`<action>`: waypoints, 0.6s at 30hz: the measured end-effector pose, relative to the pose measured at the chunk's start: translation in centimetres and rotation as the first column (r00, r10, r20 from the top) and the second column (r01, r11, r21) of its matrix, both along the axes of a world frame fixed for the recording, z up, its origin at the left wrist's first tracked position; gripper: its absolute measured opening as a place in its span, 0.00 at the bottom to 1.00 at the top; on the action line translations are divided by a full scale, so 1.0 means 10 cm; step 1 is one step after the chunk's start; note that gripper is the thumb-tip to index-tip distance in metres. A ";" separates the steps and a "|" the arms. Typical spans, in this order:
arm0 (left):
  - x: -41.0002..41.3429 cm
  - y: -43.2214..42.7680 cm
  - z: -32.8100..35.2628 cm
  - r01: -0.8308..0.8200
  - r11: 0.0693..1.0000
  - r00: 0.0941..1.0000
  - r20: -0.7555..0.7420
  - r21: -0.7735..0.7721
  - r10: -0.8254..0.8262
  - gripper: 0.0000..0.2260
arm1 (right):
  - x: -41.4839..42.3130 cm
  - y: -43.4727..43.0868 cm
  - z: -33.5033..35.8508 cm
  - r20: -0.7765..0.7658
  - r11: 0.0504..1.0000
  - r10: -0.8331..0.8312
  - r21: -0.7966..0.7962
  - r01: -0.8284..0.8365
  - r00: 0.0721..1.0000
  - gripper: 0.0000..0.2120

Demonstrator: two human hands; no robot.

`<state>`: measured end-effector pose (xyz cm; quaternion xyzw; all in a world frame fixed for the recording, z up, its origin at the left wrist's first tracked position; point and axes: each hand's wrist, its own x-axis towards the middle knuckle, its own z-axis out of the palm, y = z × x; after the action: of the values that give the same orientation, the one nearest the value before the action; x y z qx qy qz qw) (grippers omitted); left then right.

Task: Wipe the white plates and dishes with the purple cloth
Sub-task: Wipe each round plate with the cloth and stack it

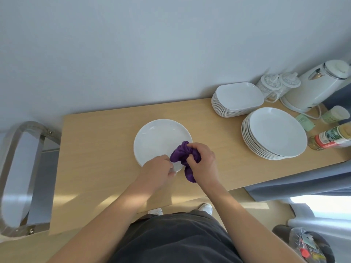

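The white plate (159, 137) lay mid-worktop (98, 149), with bare wood to its left and in front. The left hand (158, 170) pinched its near rim. The right hand (203, 164) squeezed the purple cloth (180, 152) at its right edge. Round plates (275, 133) and square dishes (237, 97) were stacked well apart on the right, the dishes by the grey wall (133, 44).

1. Qty 1: loose round plate (159, 139).
2. Qty 1: stack of round plates (275, 130); individual count indeterminate.
3. Qty 1: stack of rectangular dishes (239, 95).
4. Qty 1: purple cloth (182, 152).
5. Qty 2: glass canisters (269, 83).
6. Qty 1: kettle (319, 86).
7. Qty 2: jars (330, 138).
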<state>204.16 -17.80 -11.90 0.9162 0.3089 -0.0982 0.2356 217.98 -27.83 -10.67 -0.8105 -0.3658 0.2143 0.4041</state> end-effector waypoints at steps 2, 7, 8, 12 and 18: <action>0.00 -0.05 0.02 0.034 0.999 0.999 -0.027 0.038 -0.033 0.12 | 0.00 0.01 -0.04 0.010 1.000 -0.005 0.014 0.005 1.000 0.18; 0.06 -0.15 0.03 0.090 0.990 0.978 -0.196 0.108 -0.067 0.13 | 0.07 0.03 -0.01 0.021 0.999 0.008 0.045 -0.009 1.000 0.17; 0.06 -0.17 0.05 0.105 0.988 0.971 -0.224 0.116 -0.077 0.15 | 0.09 0.04 0.00 0.030 0.998 0.006 0.068 -0.008 1.000 0.17; 0.06 -0.25 0.15 0.161 0.975 0.950 -0.291 0.155 -0.111 0.18 | 0.17 0.04 0.10 0.063 0.988 -0.007 0.157 -0.003 0.998 0.16; 0.06 -0.25 0.24 0.114 0.971 0.991 -0.096 0.213 -0.095 0.18 | 0.17 0.06 0.26 0.057 0.973 -0.037 0.228 0.023 0.998 0.17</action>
<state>204.75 -20.25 -9.53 0.9464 0.2790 -0.1150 0.1150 219.70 -27.23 -8.04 -0.7707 -0.3875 0.1401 0.4860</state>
